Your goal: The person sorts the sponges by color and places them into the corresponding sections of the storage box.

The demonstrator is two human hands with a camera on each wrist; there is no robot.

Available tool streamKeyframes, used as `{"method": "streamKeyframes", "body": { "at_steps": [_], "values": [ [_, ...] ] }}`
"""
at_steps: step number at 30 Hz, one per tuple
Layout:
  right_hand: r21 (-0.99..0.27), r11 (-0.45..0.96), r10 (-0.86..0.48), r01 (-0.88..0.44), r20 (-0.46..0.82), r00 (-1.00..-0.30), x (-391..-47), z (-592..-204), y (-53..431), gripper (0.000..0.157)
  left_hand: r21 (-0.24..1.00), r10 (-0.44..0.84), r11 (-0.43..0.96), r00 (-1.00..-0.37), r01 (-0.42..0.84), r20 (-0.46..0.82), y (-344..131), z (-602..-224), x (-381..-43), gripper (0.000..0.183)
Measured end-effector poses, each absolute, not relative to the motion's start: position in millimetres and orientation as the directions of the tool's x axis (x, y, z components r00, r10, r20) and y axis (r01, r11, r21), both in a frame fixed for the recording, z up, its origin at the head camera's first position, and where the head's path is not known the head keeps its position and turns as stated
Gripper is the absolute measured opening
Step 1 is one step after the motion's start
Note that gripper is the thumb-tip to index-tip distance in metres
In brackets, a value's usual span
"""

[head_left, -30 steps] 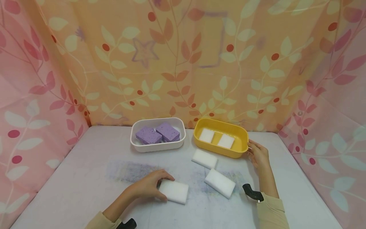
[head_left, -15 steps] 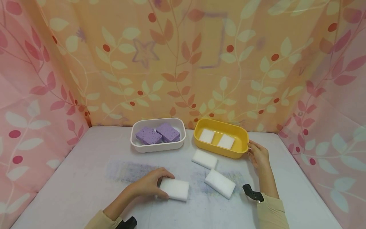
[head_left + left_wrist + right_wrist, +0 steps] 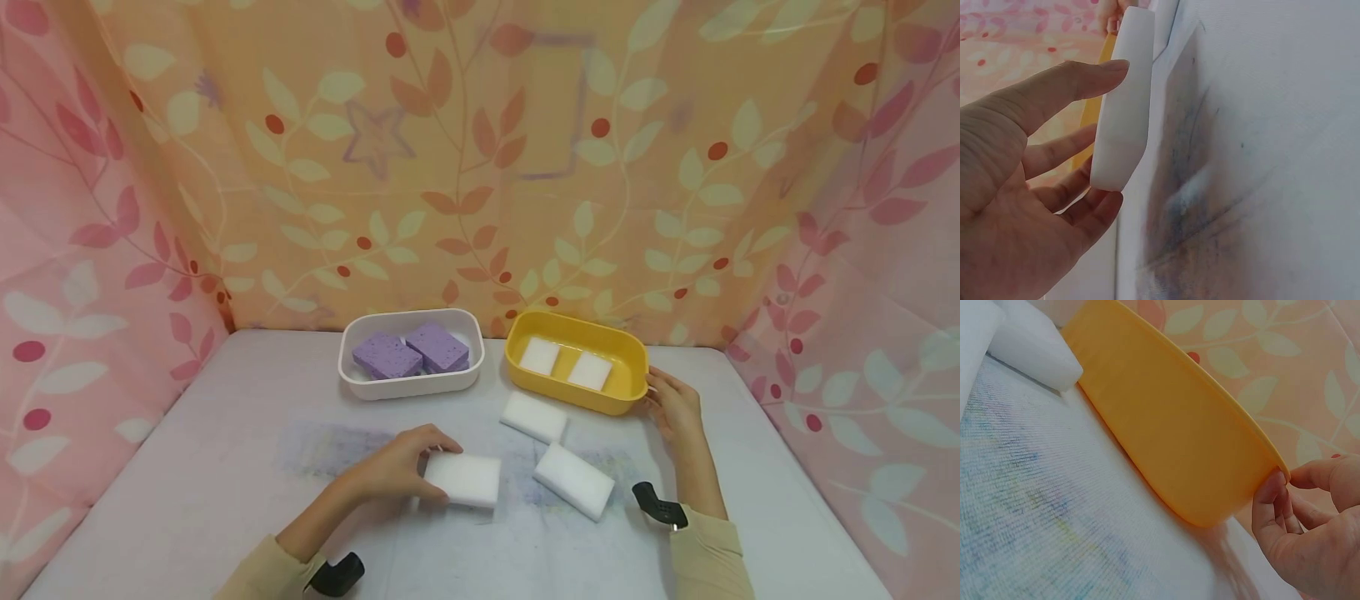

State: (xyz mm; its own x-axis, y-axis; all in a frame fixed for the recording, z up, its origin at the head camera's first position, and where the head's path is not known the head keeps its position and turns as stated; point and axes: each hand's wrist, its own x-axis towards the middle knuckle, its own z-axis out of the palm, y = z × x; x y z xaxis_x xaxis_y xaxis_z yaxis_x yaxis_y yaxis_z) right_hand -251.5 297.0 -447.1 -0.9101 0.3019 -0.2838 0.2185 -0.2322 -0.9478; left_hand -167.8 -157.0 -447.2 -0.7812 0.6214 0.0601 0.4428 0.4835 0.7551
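My left hand (image 3: 397,468) holds a white sponge block (image 3: 463,480) by its left end, thumb on the near side and fingers on the far side. In the left wrist view that sponge (image 3: 1125,103) is above the cloth, with its shadow beneath. My right hand (image 3: 677,410) pinches the right end of a yellow tub (image 3: 555,389), with fingers and thumb at its rim in the right wrist view. Two white sponges (image 3: 539,357) lie inside the tub. In front of it, two more white blocks (image 3: 534,417) (image 3: 574,482) lie on the cloth.
A white tub (image 3: 412,387) with purple sponges (image 3: 387,357) stands left of the yellow one. Behind both hangs a floral curtain (image 3: 450,167), with pink curtains at the sides. Colored smudges (image 3: 330,450) mark the white tablecloth.
The left hand has lifted the white sponge and moved it slightly away and to the right. The right hand stays at the yellow tub's end.
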Motion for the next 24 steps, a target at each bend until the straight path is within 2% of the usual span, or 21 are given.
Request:
{"method": "streamKeyframes", "body": {
  "at_steps": [5, 16, 24],
  "values": [
    [-0.947, -0.242, 0.308, 0.209, -0.279, -0.909, -252, -447, 298, 0.046, 0.761, 0.609, 0.477, -0.790, 0.440, 0.076, -151, -445, -173, 0.057],
    [-0.945, -0.240, 0.307, 0.220, -0.289, -0.907, -254, -447, 299, 0.055, 0.761, 0.549, 0.516, -0.834, 0.393, 0.059, -135, -433, -186, 0.058],
    [-0.945, -0.241, 0.314, 0.221, -0.291, -0.904, -253, -447, 298, 0.055, 0.777, 0.539, 0.487, -0.837, 0.399, 0.092, -124, -422, -192, 0.059]
  ]
}}
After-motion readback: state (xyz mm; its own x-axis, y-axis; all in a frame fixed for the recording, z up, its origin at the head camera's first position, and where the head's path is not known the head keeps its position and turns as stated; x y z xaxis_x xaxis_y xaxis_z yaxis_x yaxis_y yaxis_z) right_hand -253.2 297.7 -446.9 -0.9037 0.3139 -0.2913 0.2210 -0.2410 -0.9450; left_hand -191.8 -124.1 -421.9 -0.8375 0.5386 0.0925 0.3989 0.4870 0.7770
